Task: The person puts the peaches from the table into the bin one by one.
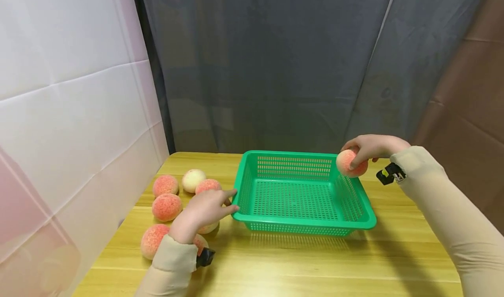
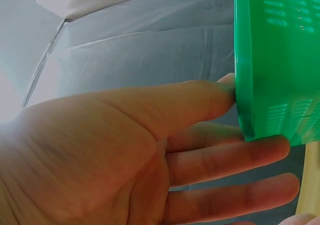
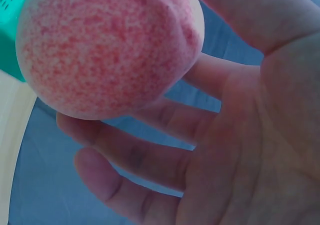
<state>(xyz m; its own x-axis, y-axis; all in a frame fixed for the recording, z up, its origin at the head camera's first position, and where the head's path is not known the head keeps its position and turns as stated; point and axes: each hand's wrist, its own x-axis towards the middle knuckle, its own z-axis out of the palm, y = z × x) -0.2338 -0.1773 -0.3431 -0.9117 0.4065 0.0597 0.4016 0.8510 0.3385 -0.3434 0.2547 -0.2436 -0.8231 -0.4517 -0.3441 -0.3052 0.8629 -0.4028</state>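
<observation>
My right hand (image 1: 370, 148) holds a peach (image 1: 351, 163) above the right rim of a green plastic basket (image 1: 305, 225). In the right wrist view the peach (image 3: 107, 50) is mottled pink, with the thumb over it and the fingers behind and below. At the basket's left rim is my left hand (image 1: 206, 207), thumb and index fingertips touching the edge. The left wrist view shows the left hand (image 2: 125, 150) with its fingers extended and the thumb tip against the rim of the basket (image 2: 244, 60). The basket's mesh floor shows bare.
Several peaches lie left of the basket, among them a pink one (image 1: 167, 207), a pale one (image 1: 194, 180) and another (image 1: 154, 241) by the left sleeve. The left forearm partly covers some. Beneath is a wooden table (image 1: 299, 266); a grey curtain (image 1: 256, 69) hangs behind.
</observation>
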